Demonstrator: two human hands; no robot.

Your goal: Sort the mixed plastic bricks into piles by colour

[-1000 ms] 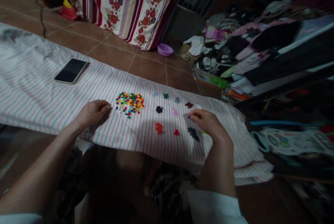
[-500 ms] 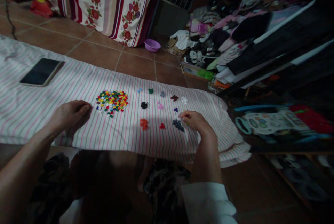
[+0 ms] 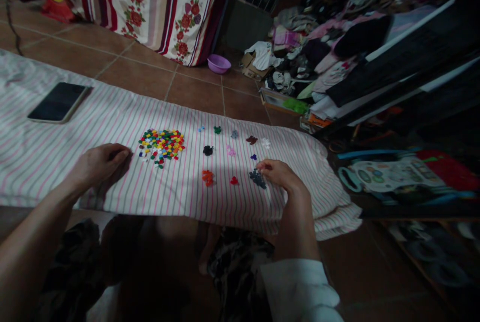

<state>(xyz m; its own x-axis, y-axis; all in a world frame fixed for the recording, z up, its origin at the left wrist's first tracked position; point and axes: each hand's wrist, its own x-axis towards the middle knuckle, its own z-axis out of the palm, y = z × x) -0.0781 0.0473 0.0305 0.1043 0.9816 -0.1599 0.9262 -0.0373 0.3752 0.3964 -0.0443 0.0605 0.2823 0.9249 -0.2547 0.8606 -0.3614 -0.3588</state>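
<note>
My right hand (image 3: 278,174) is closed in a pinch, its fingertips at the upper right edge of a dark grey pile of small pieces (image 3: 257,178). Whatever is between those fingers is too small to make out. Just above lies a little dark blue group (image 3: 254,157). My left hand (image 3: 101,163) rests on the striped cloth (image 3: 123,187) with curled fingers, and its inside is hidden. To its right is a mixed heap of tiny coloured pieces (image 3: 163,146). Between the hands lie single-colour groups, among them orange (image 3: 207,178), red (image 3: 234,181), black (image 3: 208,151) and pink (image 3: 231,151).
Farther back are light blue, green (image 3: 218,130), grey-blue, brown (image 3: 252,140) and white (image 3: 266,143) groups. A phone (image 3: 59,103) lies at the left. Beyond the cloth's edge, a purple basin (image 3: 219,64) stands on the tiled floor, near piled clothes.
My right hand has shifted slightly left, and its fingertips are now nearer the dark grey pile. My left hand stays where it was. The view has moved very little.
</note>
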